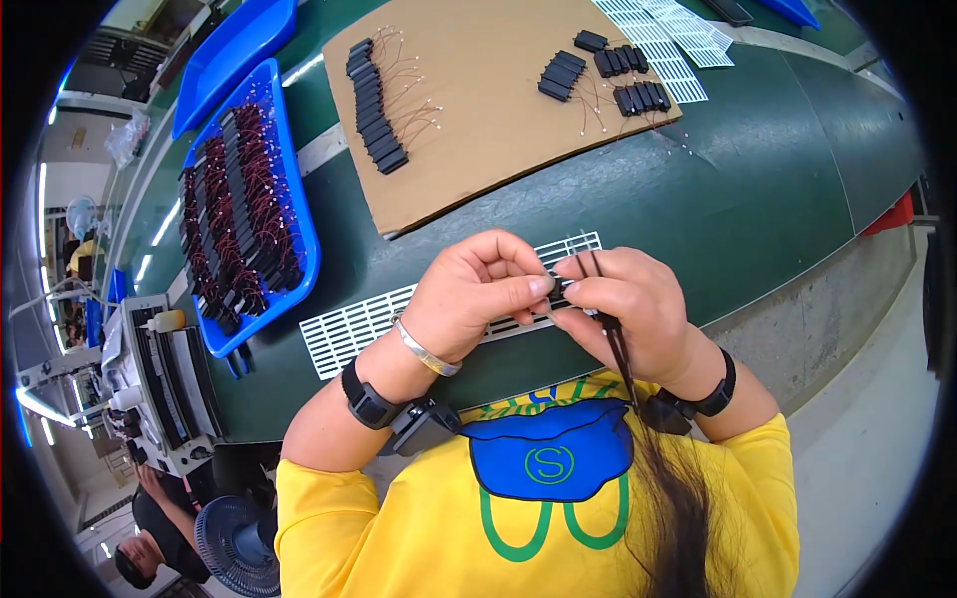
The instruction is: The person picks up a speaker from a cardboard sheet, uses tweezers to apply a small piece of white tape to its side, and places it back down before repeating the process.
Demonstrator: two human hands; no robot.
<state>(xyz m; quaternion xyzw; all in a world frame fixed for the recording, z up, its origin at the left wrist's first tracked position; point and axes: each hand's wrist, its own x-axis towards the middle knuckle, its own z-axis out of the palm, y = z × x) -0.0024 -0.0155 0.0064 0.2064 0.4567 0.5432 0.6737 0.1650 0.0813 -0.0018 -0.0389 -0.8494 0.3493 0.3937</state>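
Note:
My left hand (477,289) is closed, thumb and forefinger pinching a small black part (560,287) whose kind I cannot make out. Against its other side press the fingertips of my right hand (638,304). That hand also grips dark tweezers (620,357), which slant down out of its palm toward my chest. Below both hands a white slotted sheet (349,337) lies on the green tabletop (758,199). Beyond them, black rectangular blocks (374,110) with thin reddish wires and white ends form a column on a cardboard sheet (478,120).
More wired blocks (641,98) lie in groups at the cardboard's right. A blue tray (311,244) at left holds rows of them, with another blue tray (234,60) behind. White slotted sheets (658,45) lie at the back right. Lower left are a person (164,528) and a fan (237,543).

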